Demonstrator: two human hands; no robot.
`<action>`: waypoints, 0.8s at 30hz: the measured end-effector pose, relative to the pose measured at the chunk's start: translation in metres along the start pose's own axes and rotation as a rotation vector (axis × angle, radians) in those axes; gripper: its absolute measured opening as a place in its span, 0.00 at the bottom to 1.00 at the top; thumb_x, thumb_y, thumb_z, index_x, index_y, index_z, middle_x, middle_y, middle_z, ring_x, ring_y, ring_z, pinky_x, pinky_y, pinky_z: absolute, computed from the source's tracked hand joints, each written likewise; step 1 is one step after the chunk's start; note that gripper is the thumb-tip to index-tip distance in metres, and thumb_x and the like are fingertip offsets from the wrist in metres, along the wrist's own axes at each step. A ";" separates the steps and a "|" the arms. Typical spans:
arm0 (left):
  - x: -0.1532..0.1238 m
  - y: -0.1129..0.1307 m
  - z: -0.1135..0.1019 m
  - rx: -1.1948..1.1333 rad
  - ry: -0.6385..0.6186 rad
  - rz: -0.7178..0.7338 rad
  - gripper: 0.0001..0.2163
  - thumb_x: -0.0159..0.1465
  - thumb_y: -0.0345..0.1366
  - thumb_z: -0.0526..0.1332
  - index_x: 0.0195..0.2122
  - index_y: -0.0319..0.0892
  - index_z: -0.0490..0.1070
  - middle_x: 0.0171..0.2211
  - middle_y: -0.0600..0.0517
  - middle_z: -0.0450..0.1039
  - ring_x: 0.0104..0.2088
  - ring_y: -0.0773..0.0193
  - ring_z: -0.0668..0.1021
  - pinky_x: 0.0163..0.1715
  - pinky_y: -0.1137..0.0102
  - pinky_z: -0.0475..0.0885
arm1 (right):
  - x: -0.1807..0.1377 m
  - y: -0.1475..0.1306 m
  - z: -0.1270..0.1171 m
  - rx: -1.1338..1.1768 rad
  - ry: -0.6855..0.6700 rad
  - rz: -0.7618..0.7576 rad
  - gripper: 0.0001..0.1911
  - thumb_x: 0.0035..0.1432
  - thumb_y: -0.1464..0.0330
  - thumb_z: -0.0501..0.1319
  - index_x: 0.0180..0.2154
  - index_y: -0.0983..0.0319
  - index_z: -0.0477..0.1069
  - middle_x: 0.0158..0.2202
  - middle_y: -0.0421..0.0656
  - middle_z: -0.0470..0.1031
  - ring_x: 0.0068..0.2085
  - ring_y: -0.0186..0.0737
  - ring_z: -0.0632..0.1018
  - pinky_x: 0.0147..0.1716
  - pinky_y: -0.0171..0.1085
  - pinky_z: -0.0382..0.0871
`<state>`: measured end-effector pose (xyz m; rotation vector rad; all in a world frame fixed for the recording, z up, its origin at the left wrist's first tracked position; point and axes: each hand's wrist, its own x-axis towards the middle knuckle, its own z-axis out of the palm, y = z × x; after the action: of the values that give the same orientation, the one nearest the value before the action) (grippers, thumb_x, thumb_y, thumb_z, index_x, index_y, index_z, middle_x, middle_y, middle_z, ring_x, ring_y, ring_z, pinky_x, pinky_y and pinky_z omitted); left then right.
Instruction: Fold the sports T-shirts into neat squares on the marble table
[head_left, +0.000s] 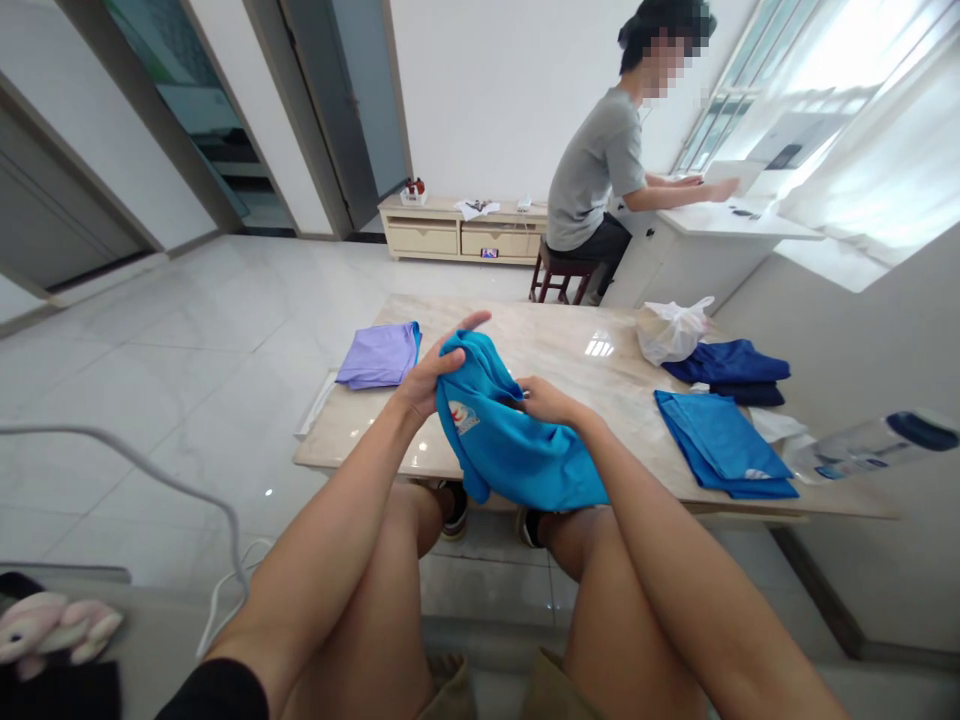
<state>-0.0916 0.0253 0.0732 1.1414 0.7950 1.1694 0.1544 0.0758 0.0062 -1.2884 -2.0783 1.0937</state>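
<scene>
A bright blue garment [517, 455] with a small white and red print hangs bunched between my hands, over the near edge of the marble-look table [540, 330]. My left hand [435, 372] grips its upper left part, thumb in front and a finger pointing past it. With the fingertips of my right hand [546, 400] I pinch the cloth's upper right edge. A folded purple cloth [379, 355] with a blue edge lies on the table to the left. Toward the right end rests a folded blue garment [724, 440]. The garment's lower part droops toward my knees.
Behind the folded blue garment are dark blue clothes [731, 365] and a white plastic bag [675, 330]. A clear bottle [870, 450] is at the right end. Beyond the table, a person in grey [600, 170] sits on a stool at a white desk. A low cabinet [424, 235] stands against the wall.
</scene>
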 end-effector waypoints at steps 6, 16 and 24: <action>0.021 -0.025 -0.055 0.461 0.195 0.002 0.37 0.52 0.42 0.78 0.64 0.47 0.75 0.46 0.47 0.84 0.49 0.50 0.85 0.50 0.61 0.81 | 0.011 0.025 -0.044 0.210 0.698 0.107 0.33 0.69 0.35 0.52 0.36 0.57 0.72 0.27 0.39 0.69 0.32 0.42 0.71 0.33 0.38 0.67; 0.031 -0.048 -0.082 1.233 0.123 -0.195 0.07 0.55 0.38 0.71 0.22 0.45 0.77 0.23 0.50 0.78 0.36 0.50 0.83 0.37 0.67 0.73 | -0.025 0.032 -0.072 -0.158 0.559 0.162 0.42 0.74 0.34 0.48 0.36 0.60 0.83 0.28 0.46 0.76 0.34 0.47 0.78 0.39 0.42 0.71; 0.029 -0.034 -0.052 1.039 0.246 0.233 0.17 0.53 0.27 0.59 0.40 0.43 0.84 0.42 0.49 0.85 0.47 0.55 0.83 0.54 0.66 0.76 | -0.030 0.020 -0.036 -0.361 -0.353 0.175 0.36 0.56 0.35 0.72 0.19 0.57 0.67 0.19 0.38 0.66 0.27 0.39 0.67 0.30 0.39 0.59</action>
<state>-0.1228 0.0672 0.0287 1.9904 1.5857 1.0974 0.2041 0.0681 0.0114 -1.5635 -2.5557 1.1196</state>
